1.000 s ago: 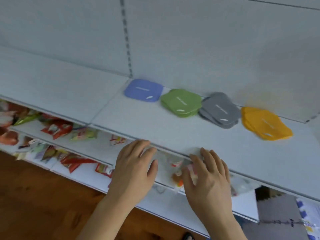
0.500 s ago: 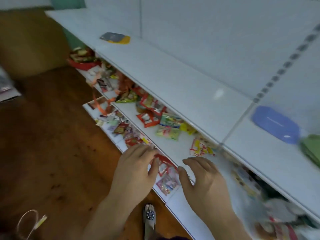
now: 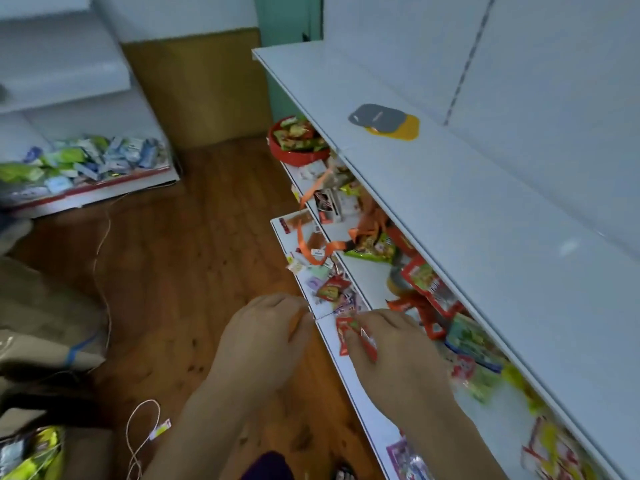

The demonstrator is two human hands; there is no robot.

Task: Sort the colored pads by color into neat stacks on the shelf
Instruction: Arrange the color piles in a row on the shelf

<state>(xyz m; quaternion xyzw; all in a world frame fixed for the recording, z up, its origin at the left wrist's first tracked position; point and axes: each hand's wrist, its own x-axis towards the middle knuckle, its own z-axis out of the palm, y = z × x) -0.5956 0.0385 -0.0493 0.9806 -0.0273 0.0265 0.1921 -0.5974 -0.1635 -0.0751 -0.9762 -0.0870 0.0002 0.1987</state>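
Right hand [image 3: 391, 344] touches packet; red bowl [image 3: 298, 155] holds snacks.

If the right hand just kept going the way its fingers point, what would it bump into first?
Probably the red snack packet lying right at the right hand's fingertips on the lower shelf; depth is hard to judge.

Dim, cool light is falling evenly; a small glare spot is showing on the white shelf [image 3: 568, 245] at right. Motion blur is smearing both hands and the near packets; straight edges are bowing outward.
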